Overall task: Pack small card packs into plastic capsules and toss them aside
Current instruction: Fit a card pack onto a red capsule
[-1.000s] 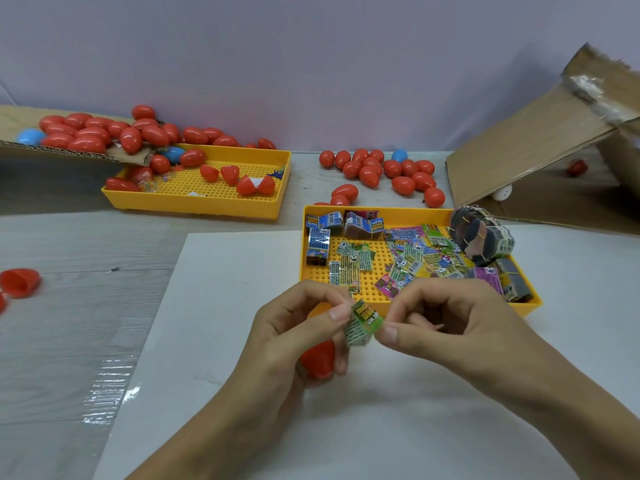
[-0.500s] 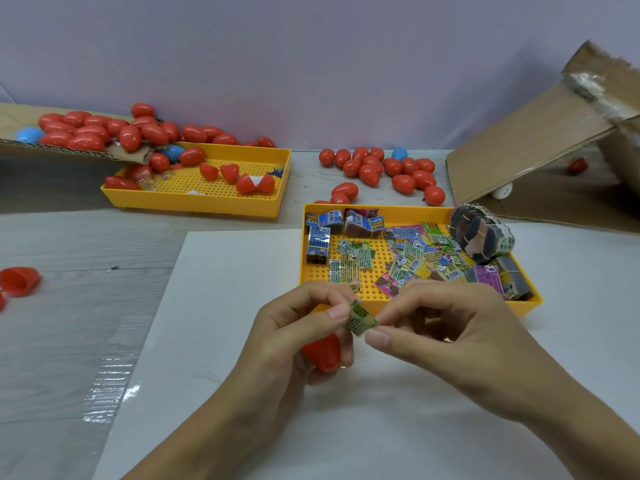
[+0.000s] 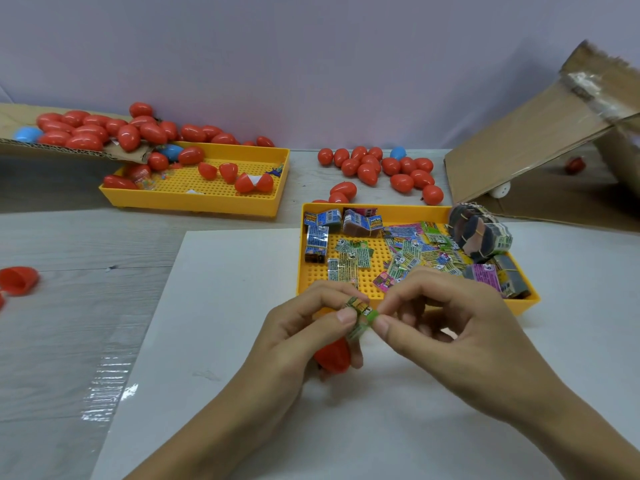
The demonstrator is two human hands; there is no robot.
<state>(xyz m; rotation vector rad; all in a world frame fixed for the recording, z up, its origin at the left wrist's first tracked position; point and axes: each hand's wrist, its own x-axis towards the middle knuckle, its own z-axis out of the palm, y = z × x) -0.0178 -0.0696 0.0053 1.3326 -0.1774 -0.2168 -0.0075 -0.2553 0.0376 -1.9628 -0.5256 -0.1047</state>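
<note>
A grey wood-grain table (image 3: 69, 341) is covered in front by a white sheet (image 3: 242, 393), over which both hands are held. At the far right an open cardboard box (image 3: 519, 161) lies tipped on its side. A yellow perforated tray (image 3: 346, 282) of small card packs is set at the sheet's far edge, with a banded bundle of packs (image 3: 479, 233) in its right corner. A second yellow tray (image 3: 194, 199) stands far left, holding a few red capsule halves, below a cardboard flap (image 3: 52, 147) heaped with red capsules. More closed red capsules (image 3: 381, 168) are gathered on the table behind the near tray, and an open red half (image 3: 17, 280) lies at the left edge. The left hand (image 3: 304, 334) is curled around a red capsule half (image 3: 334, 356) with its lower fingers, while its thumb and forefinger pinch a small green card pack (image 3: 360, 315). The same pack is pinched from the other side by the right hand (image 3: 446, 327), just in front of the near tray.
</note>
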